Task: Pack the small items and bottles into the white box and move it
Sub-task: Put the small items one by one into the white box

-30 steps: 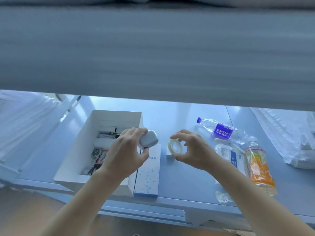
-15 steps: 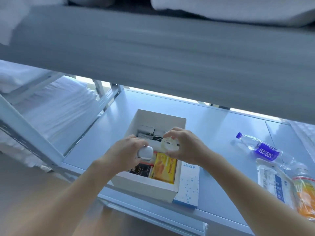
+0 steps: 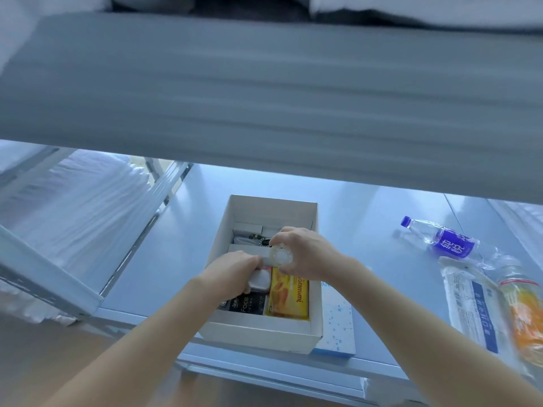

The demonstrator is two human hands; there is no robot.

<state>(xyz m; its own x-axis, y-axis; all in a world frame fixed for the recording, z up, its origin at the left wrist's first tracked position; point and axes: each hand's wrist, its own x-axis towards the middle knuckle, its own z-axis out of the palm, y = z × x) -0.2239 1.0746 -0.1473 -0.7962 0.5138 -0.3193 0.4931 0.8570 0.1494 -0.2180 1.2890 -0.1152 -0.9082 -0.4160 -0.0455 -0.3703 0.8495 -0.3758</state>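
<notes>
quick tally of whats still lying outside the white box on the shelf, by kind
bottles: 2, the purple-label water bottle and the orange drink bottle
flat boxes: 1, the white and blue box against the white box
plastic packets: 1, the clear packet
total: 4

- Both hands reach into the white box (image 3: 266, 333) on the shelf (image 3: 367, 230).
- The left hand (image 3: 232, 271) grips a white case (image 3: 260, 280); the right hand (image 3: 305, 252) pinches a tape roll (image 3: 281, 256) over the box.
- A yellow pack (image 3: 289, 298) and a black pack (image 3: 248, 304) lie inside.
- A water bottle (image 3: 440, 239) (purple label), a pouch (image 3: 473, 306) and an orange bottle (image 3: 526, 312) lie to the right.
</notes>
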